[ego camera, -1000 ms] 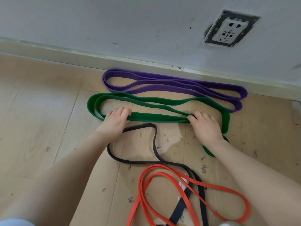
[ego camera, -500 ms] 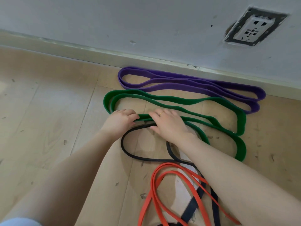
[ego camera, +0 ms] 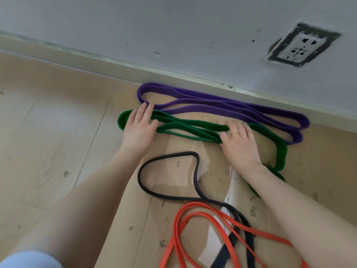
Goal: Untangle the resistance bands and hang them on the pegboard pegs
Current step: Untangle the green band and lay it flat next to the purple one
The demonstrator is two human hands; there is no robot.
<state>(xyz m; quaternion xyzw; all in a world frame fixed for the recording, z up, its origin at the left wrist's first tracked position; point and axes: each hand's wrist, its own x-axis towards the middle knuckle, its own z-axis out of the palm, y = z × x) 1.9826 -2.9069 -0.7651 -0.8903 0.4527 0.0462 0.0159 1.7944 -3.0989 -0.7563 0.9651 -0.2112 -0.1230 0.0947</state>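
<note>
Purple band [ego camera: 222, 105]: solid violet. Green band [ego camera: 193, 128]: solid dark green. Black band [ego camera: 197, 171]: solid black. Orange band [ego camera: 193, 215]: solid orange-red. Floor [ego camera: 54, 136]: light tan wood grain with dark flecks. Wall [ego camera: 173, 31]: pale grey-white with small dark marks. Baseboard [ego camera: 96, 62]: off-white. Wall socket [ego camera: 301, 46]: white face, dark grey surround. Ring [ego camera: 234, 133] on the right hand: gold.

Pale wood-plank floor [ego camera: 48, 151], scuffed; grey skirting board [ego camera: 96, 63]; marked white wall [ego camera: 173, 26]; wall socket [ego camera: 302, 46] in rough cutout.
</note>
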